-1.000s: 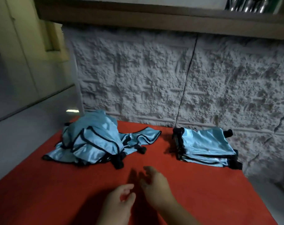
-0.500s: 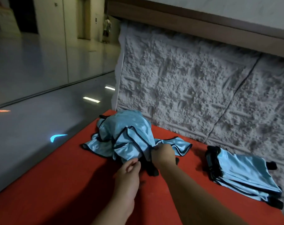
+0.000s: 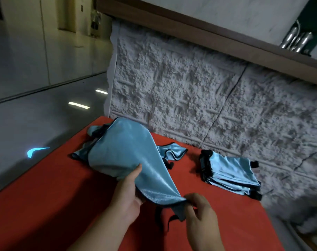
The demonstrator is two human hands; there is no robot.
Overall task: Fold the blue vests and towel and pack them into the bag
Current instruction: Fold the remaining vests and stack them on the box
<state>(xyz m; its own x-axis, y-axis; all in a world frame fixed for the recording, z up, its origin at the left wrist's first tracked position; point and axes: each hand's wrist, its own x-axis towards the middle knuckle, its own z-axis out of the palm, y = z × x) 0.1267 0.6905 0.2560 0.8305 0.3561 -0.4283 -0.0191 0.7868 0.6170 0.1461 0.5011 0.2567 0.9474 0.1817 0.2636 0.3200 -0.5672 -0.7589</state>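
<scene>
While the left hand (image 3: 126, 193) gripped the blue vest (image 3: 125, 156) edge, the right hand (image 3: 199, 213) pinched its hem, stretched over the red bench (image 3: 45, 205); folded stack (image 3: 228, 173) lay right.

Dim, soft-focus wide-angle view, tilted and bowed at edges, with glare streaks on the glossy floor (image 3: 45, 98).

two bare forearms are showing from the near edge, with no sleeve, watch, ring or glove showing anywhere on them. the left hand (image 3: 126, 193) is showing short, unpainted nails, and the right hand (image 3: 202, 217) is showing its back and knuckles. both arms are looking slim and smooth in the dim light.
</scene>
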